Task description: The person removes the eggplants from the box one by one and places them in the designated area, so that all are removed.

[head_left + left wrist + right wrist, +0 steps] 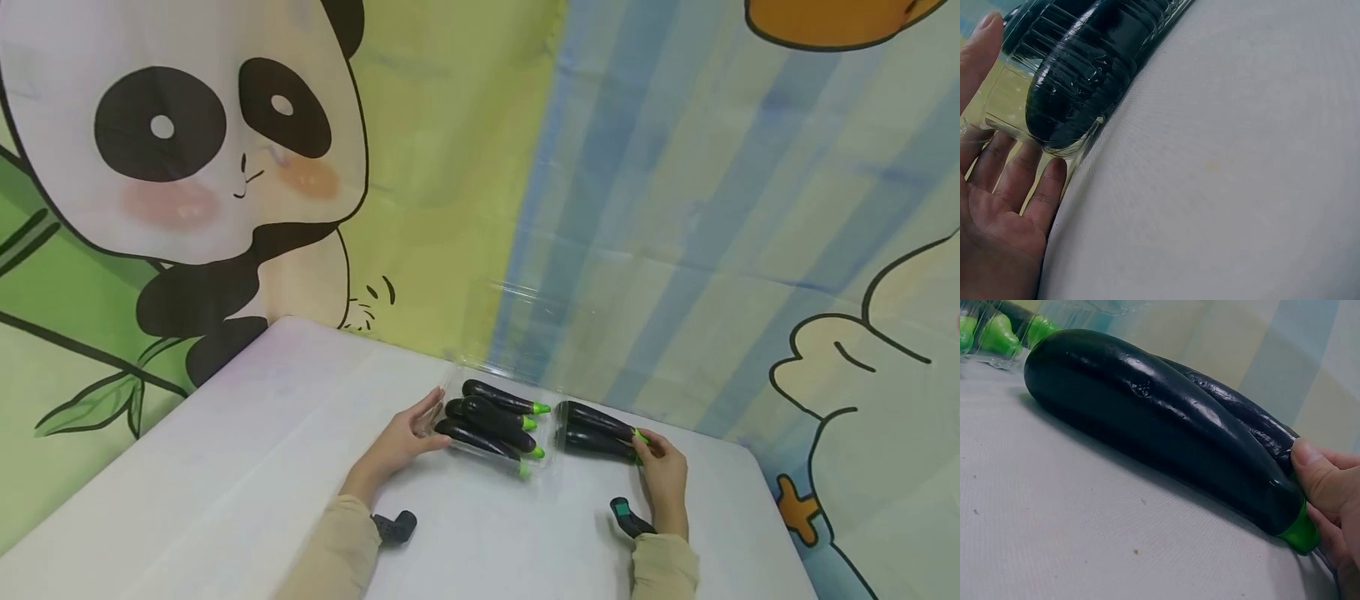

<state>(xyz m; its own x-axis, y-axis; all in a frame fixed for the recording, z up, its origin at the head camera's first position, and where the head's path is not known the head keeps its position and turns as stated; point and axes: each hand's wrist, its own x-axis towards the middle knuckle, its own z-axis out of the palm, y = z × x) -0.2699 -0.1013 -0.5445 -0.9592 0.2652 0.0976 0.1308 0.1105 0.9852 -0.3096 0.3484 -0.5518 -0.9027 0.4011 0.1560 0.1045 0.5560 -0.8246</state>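
A clear plastic box (551,454) with several dark toy-like eggplants (487,417), green at their stem ends, sits on the table. My left hand (405,433) holds the box's left end, thumb toward the front and fingers spread along the end wall (1013,181). To the right of the box, two more eggplants lie side by side. My right hand (663,471) pinches the farther eggplant (600,419) at its green stem end, thumb (1316,472) on top. The nearer eggplant (1160,431) lies on the white cloth, its green end close beside my fingers.
The box's clear lid (517,325) stands raised at the back against the printed curtain (675,208). A white cloth covers the table (480,542). Black wrist devices (397,527) are worn on both forearms, over beige sleeves.
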